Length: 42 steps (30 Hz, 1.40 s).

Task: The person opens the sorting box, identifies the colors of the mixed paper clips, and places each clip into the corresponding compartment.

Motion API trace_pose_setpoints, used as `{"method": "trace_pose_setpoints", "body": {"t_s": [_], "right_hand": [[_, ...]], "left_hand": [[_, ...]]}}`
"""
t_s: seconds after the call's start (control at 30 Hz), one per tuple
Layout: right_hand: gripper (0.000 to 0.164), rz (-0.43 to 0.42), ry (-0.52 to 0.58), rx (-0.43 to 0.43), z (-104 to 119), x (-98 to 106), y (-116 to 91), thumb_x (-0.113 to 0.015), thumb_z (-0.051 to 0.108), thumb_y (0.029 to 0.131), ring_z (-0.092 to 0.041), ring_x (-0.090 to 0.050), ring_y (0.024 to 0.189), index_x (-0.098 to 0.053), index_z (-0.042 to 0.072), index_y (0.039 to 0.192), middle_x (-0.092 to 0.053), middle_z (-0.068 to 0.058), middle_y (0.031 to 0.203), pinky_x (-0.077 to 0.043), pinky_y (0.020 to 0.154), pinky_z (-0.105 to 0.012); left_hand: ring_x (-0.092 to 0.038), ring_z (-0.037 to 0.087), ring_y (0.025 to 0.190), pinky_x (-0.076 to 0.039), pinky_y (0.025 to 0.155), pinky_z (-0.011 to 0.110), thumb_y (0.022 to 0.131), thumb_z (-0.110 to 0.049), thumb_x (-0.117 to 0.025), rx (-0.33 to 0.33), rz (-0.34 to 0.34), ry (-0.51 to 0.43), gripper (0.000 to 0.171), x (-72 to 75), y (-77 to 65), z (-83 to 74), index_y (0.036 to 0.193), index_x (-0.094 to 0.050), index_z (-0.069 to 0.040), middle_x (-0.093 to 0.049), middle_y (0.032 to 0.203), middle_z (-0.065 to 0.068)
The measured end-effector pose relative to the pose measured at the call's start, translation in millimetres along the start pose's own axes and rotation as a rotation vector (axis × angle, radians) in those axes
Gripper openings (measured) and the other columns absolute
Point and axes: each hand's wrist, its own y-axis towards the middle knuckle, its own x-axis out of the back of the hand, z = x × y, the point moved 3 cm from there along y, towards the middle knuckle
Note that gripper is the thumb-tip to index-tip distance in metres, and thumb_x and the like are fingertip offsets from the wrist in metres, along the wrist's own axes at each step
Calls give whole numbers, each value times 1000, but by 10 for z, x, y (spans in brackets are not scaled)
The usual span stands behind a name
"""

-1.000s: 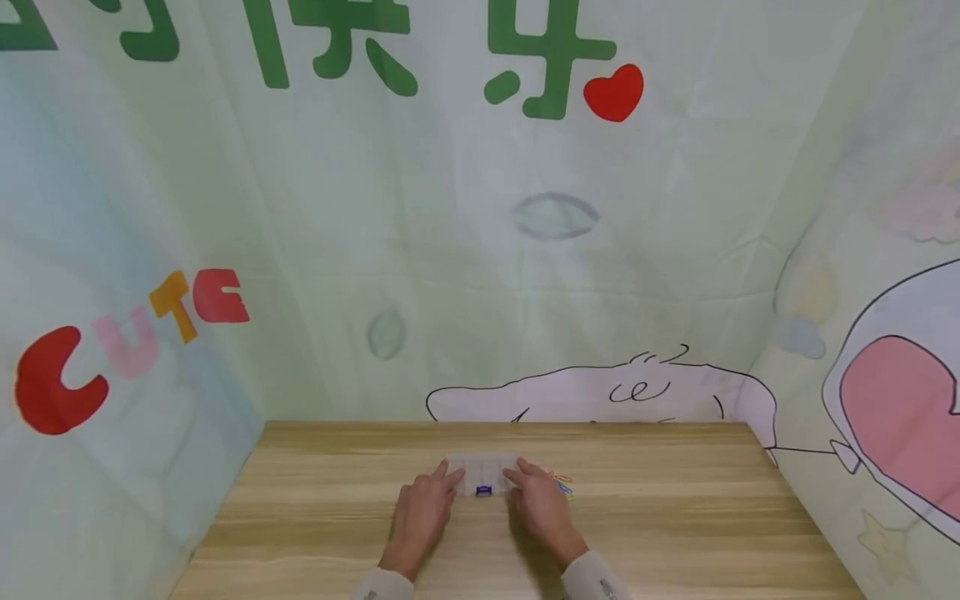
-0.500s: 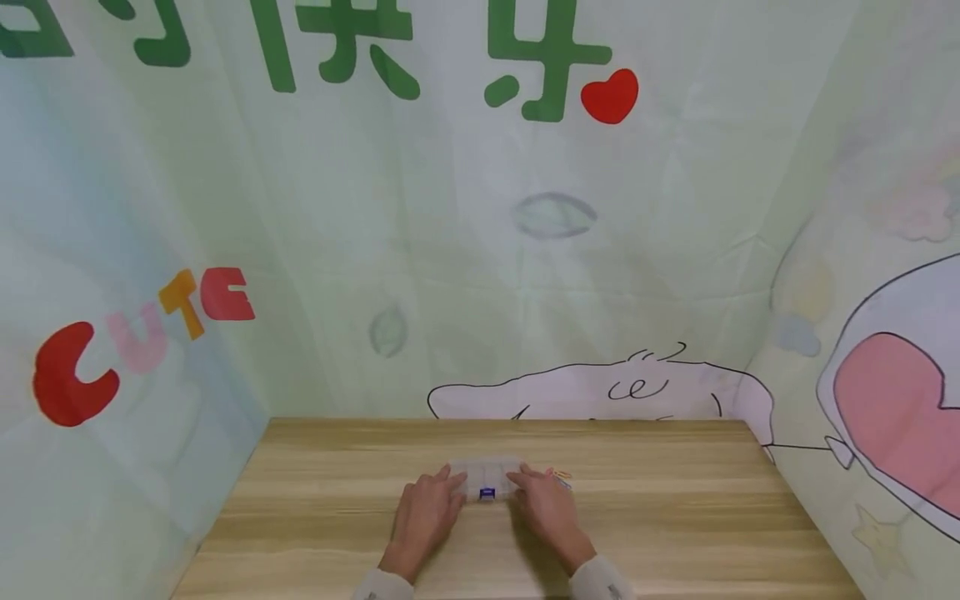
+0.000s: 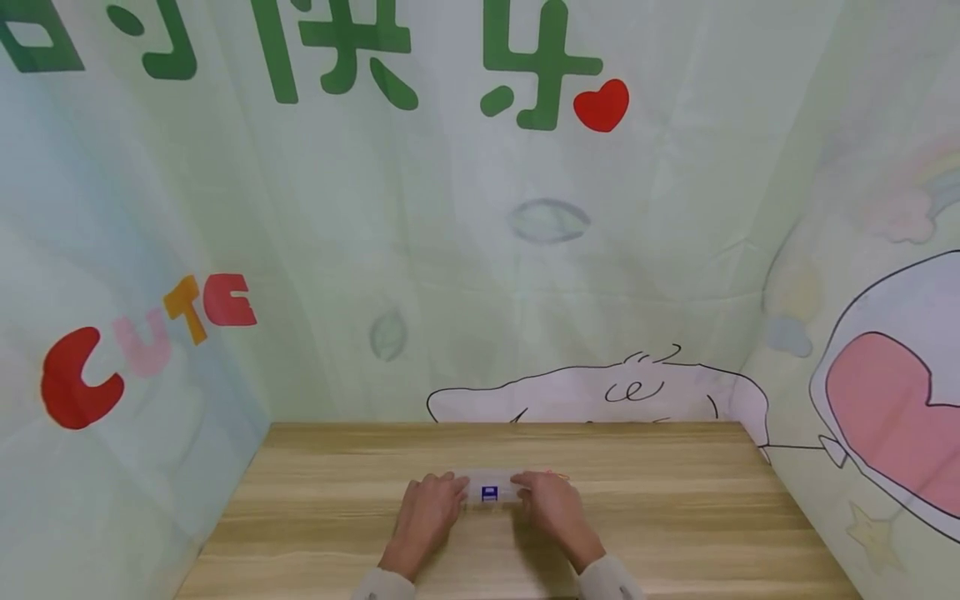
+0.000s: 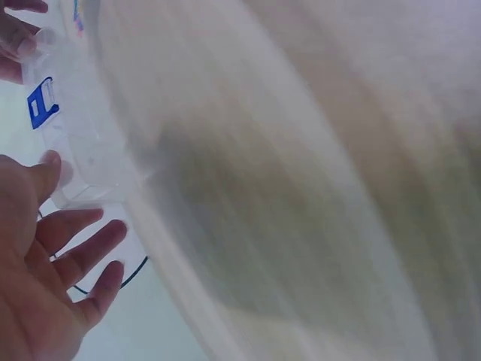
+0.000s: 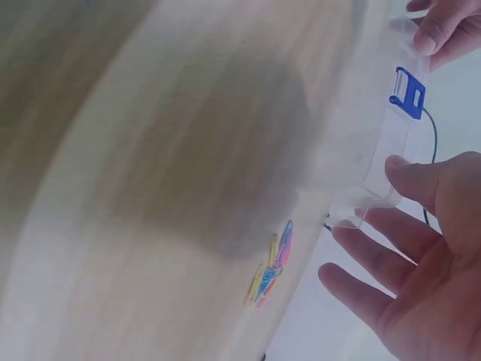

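Observation:
A clear plastic storage box (image 3: 487,477) with a blue latch (image 3: 490,493) on its front is at the middle of the wooden table. My left hand (image 3: 427,515) holds its left end; in the left wrist view that thumb touches the front, with the other fingers near the end. The right end is held by my right hand (image 3: 557,510), thumb at the front corner in the right wrist view. Inside the box (image 5: 357,135) I make out no contents. Several coloured paper clips (image 5: 270,271) lie on the table just beyond my right hand, which partly hides them in the head view.
The wooden table (image 3: 315,492) ends at a printed cloth backdrop (image 3: 450,250) behind it. More cloth, with letters and a balloon drawing (image 3: 877,375), hangs at both sides.
Box and hands have shifted slightly down and right in the head view. The blue latch now shows a taller face. My right hand covers more of the paper clips.

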Motion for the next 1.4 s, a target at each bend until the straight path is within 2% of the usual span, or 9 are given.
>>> {"method": "trace_pose_setpoints", "body": {"t_s": [0.13, 0.4, 0.47, 0.53, 0.63, 0.8, 0.93, 1.1, 1.4], "right_hand": [[22, 44, 35, -8, -5, 15, 38, -70, 10, 84, -24, -69, 97, -76, 17, 104, -74, -1, 104, -57, 78, -43], [21, 144, 189, -63, 18, 10, 105, -62, 7, 85, -30, -64, 106, -74, 6, 103, -71, -10, 108, -51, 92, -50], [20, 169, 243, -89, 26, -10, 120, -63, 7, 84, -28, -64, 98, -72, 5, 102, -70, -11, 107, -53, 85, -46], [19, 186, 304, -105, 42, -30, 137, -63, 6, 84, -24, -62, 84, -70, 7, 101, -69, -12, 105, -53, 72, -40], [22, 190, 354, -107, 72, -53, 163, -60, 2, 82, -16, -53, 70, -69, 13, 99, -69, -9, 102, -44, 59, -29], [28, 187, 372, -102, 124, -52, 201, -58, -4, 81, -15, -54, 79, -70, 18, 92, -71, -6, 105, -45, 67, -31], [27, 205, 399, -140, 148, -58, 225, -58, -5, 83, -17, -54, 77, -69, 18, 90, -70, -6, 106, -43, 63, -30], [24, 204, 407, -166, 179, -64, 244, -58, -6, 83, -19, -53, 74, -67, 17, 87, -68, -7, 101, -40, 59, -28], [28, 232, 378, -193, 218, -40, 272, -52, -12, 75, -19, -49, 66, -62, 13, 82, -63, -8, 88, -36, 51, -26]], "left_hand": [[-58, 23, 65, -45, 56, 41, 93, -26, -63, 19, 33, -29, 10, 30, 16, -6, 96, -70, -19, -63, 77, -1], [-58, 23, 61, -43, 52, 38, 91, -24, -65, -9, -5, -26, 7, 48, 5, -20, 91, -69, -18, -60, 72, 0], [-57, 22, 60, -41, 50, 37, 90, -24, -66, -22, -15, -11, 7, 55, 6, -26, 89, -68, -19, -59, 71, -1], [-57, 22, 59, -39, 49, 36, 90, -24, -66, -31, -18, 0, 6, 56, 15, -32, 89, -69, -19, -59, 70, -2], [-57, 21, 58, -38, 49, 35, 90, -24, -66, -35, -8, 13, 5, 49, 34, -41, 89, -68, -20, -58, 70, -2], [-59, 21, 61, -41, 51, 35, 91, -24, -66, -13, 30, 11, 7, 55, 44, -53, 95, -70, -20, -59, 73, -2], [-57, 19, 61, -42, 53, 35, 92, -24, -65, 11, 58, -10, 10, 69, 47, -45, 99, -71, -20, -59, 73, -2], [-57, 19, 61, -40, 52, 34, 91, -23, -65, 12, 35, -25, 10, 87, 59, -31, 98, -72, -20, -59, 72, -2], [-56, 19, 59, -38, 50, 33, 92, -22, -65, 8, 16, -36, 11, 64, 68, -27, 98, -73, -20, -56, 69, -2]]}}
